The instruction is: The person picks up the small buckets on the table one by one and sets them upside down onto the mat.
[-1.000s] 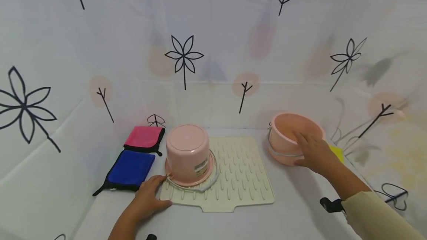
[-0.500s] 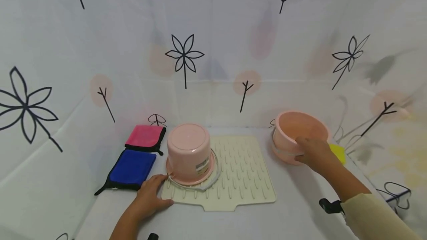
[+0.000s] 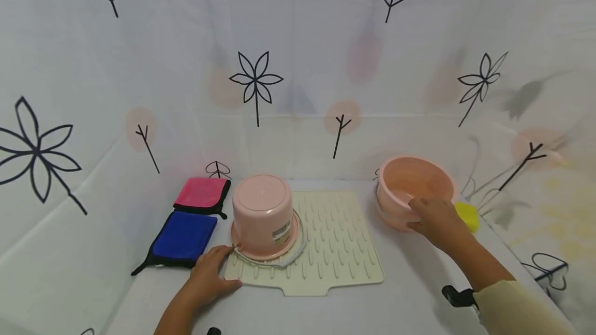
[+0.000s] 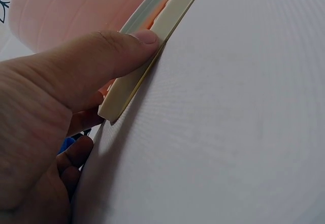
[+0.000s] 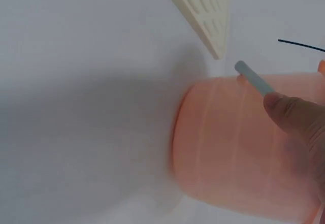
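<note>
An upright pink bucket [image 3: 410, 182] stands right of a cream drying mat [image 3: 340, 244]. My right hand [image 3: 433, 217] grips its near rim, with the thumb [image 5: 294, 115] on the outer wall [image 5: 233, 142] beside the grey handle [image 5: 253, 78]. A second pink bucket [image 3: 262, 211] stands upside down on the mat's left part, its handle lying round it. My left hand [image 3: 209, 272] holds the mat's front-left corner. Its thumb [image 4: 106, 56] presses on the mat's edge [image 4: 152, 49], and its fingers curl at the corner.
A blue cloth [image 3: 183, 234] and a pink cloth [image 3: 201, 192] lie left of the mat. A yellow sponge [image 3: 467, 215] sits behind my right hand. Patterned white fabric walls close in the back and both sides.
My right hand has slid from reaching over the bucket's rim to a lower grip on its near rim. The left hand and the upturned bucket have stayed put.
</note>
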The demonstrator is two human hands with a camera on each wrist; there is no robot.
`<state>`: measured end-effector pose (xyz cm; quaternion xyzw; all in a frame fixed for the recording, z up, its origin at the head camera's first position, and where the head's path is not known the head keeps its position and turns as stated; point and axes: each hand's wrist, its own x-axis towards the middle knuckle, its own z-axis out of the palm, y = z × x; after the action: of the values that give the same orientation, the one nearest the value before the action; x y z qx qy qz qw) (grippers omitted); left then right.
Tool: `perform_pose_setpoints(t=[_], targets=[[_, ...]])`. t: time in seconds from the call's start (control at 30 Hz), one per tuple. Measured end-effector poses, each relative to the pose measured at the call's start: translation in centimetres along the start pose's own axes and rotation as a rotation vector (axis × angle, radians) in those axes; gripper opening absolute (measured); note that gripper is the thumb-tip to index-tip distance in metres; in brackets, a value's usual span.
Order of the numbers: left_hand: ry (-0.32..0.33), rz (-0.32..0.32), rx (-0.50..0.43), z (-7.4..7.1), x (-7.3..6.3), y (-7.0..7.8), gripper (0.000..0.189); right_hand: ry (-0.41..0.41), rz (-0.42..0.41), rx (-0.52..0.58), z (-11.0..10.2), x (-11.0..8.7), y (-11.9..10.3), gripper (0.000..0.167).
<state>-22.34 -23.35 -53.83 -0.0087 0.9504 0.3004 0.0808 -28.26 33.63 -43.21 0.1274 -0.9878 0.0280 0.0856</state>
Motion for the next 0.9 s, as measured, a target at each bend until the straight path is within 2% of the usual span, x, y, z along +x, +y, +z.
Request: perform_pose_setpoints(t=[0.17, 0.37, 0.7, 0.9], targets=[[-0.004, -0.002, -0.014, 0.2, -0.2, -0.2, 0.097, 0.106, -0.063, -0.023, 0.9, -0.9, -0.4, 0.044], [-0.002, 0.005, -0.009, 0.0, -0.1, 0.0, 0.098, 0.191, -0.11, -0.027, 1.4, -1.4, -1.1, 0.043], [0.006, 0.005, 0.006, 0.1, 0.0, -0.1, 0.098, 0.264, -0.117, 0.031, 1.4, -2.2, -2.5, 0.044], [0.003, 0.0, 0.012, 0.1, 0.0, 0.1, 0.099, 0.313, -0.08, 0.117, 2.0, -2.6, -2.8, 0.037]])
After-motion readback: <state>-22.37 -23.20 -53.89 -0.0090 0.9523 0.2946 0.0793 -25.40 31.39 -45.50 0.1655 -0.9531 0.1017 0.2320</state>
